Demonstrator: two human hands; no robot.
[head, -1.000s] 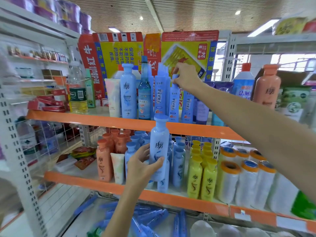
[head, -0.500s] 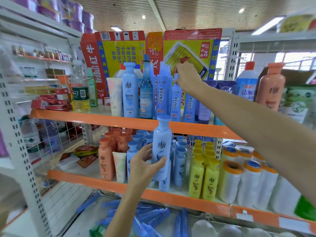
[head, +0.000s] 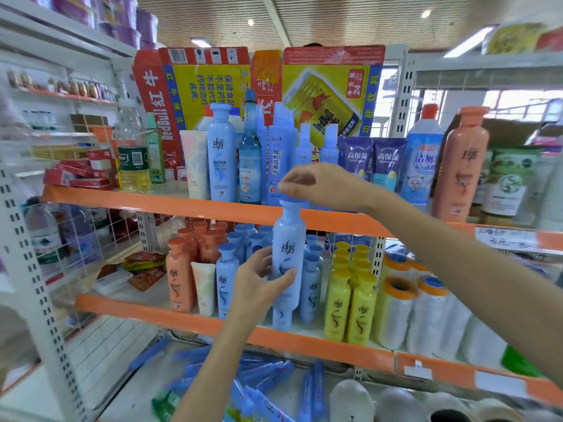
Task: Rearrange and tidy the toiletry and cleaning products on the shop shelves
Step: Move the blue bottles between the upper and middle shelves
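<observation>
Both hands clamped the tall pale-blue plastic shampoo bottle (head: 288, 257), left hand (head: 259, 287) gripping its body, right hand (head: 316, 185) pinching its cap; a careless swing could topple the crowded blue bottles (head: 253, 242) behind.

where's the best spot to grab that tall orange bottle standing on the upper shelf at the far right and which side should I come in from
Grip the tall orange bottle round its wide middle, coming straight in from the front. It stands upright at the upper shelf edge, with a blue-and-white bottle close on one side and green packs on the other, so the sides look cramped. The narrow neck under the cap probably gives less hold.
</observation>
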